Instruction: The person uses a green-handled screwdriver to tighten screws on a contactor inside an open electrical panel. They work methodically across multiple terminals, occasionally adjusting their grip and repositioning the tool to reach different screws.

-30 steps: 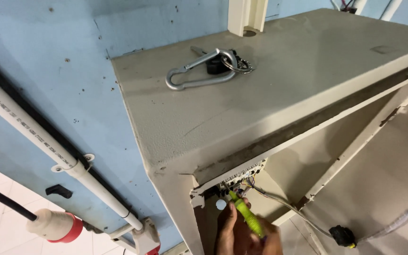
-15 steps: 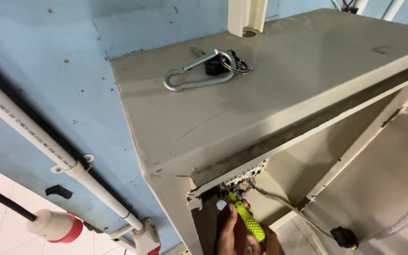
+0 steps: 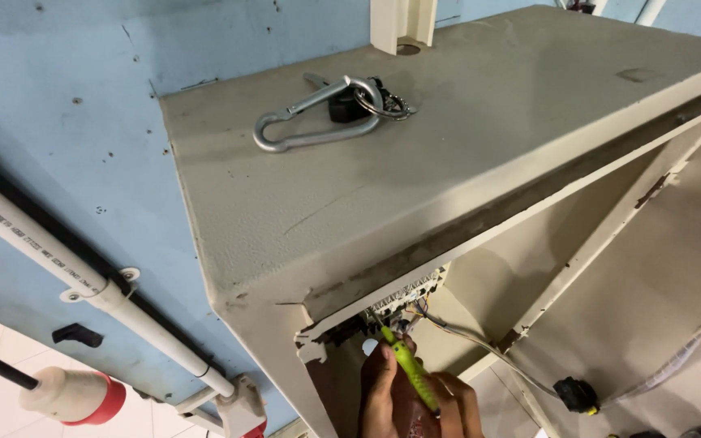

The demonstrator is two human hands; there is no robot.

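- Screwdriver (image 3: 410, 375): a slim, bright yellow-green tool, tip angled up into the terminal strip (image 3: 403, 298) just under the top edge of the open beige metal cabinet (image 3: 464, 186).
- Step in hand looks like working a terminal screw; the next move seems to call for a steady tip among the thin wires (image 3: 448, 328).
- One hand (image 3: 415, 401) is closed around the handle; which hand it is, and where the other is, cannot be told.
- A steel carabiner (image 3: 318, 118) lies on the cabinet top.
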